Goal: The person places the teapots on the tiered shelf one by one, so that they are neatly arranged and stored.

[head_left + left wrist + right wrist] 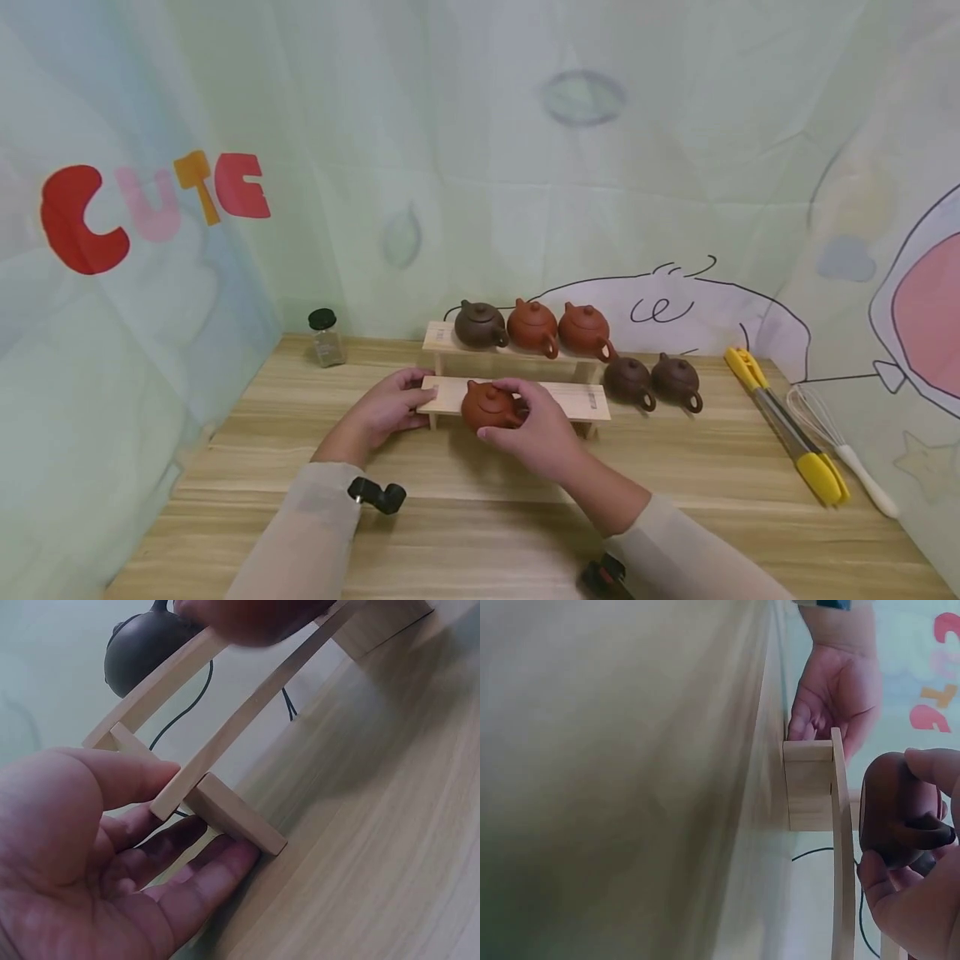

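My right hand (545, 435) grips a small reddish-brown clay teapot (482, 408), thumb and fingers on either side of its body. The teapot is over the lower board (562, 402) of a wooden display stand, and a thin gap shows beneath it in the right wrist view. My left hand (384, 410) holds the left end of that lower board. Its thumb lies at the board's end, and the other fingers curl by the stand's leg (238, 814). On the upper board (441, 338) sit a dark brown teapot (478, 325) and two reddish ones (532, 329) (583, 331).
Two dark brown teapots (628, 382) (675, 381) stand on the table right of the stand. Farther right lie yellow-tipped tongs (783, 425) and a white-handled whisk (847, 454). A black-lidded glass jar (327, 343) stands at back left. Printed curtains hang behind the table.
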The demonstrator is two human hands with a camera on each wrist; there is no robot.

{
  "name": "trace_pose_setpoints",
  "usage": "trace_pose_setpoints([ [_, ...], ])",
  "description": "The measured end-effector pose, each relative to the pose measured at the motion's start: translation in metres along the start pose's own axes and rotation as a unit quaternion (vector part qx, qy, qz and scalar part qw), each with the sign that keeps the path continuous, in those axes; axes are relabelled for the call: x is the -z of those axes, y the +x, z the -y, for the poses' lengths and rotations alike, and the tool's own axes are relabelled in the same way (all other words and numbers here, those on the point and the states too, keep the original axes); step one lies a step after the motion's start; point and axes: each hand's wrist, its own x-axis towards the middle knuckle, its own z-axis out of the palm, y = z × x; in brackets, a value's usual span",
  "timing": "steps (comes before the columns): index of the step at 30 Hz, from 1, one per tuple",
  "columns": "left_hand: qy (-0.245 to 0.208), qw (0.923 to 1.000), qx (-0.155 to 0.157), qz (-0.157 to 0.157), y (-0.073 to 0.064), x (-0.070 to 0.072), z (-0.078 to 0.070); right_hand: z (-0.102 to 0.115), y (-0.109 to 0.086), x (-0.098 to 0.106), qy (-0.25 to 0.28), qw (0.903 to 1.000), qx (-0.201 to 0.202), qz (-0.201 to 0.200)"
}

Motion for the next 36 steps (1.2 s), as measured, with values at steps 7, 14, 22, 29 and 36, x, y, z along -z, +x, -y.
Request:
trace_pose_setpoints([
  [7, -0.003, 0.9999, 0.001, 0.012, -0.003, -0.001, -0.003, 0.006, 0.032, -0.017, -0.013, 0.9997, 0.013, 0.013],
  [14, 0.002, 1.0, 0.002, 0.008, -0.002, 0.0, -0.003, 0.005, 0.045, -0.023, -0.032, 0.9993, 0.019, 0.01],
  [22, 0.005, 1.0, 0.002, 0.006, -0.001, 0.001, -0.002, 0.004, 0.044, -0.025, -0.022, 0.9996, 0.012, 0.011],
  [29, 0.011, 0.9999, 0.004, 0.009, -0.003, 0.0, -0.004, 0.002, 0.042, -0.024, -0.016, 0.9997, 0.014, 0.012],
  [36, 0.019, 0.9998, 0.007, 0.005, -0.003, 0.0, -0.003, 0.003, 0.032, -0.01, 0.018, 0.9993, 0.015, 0.029],
])
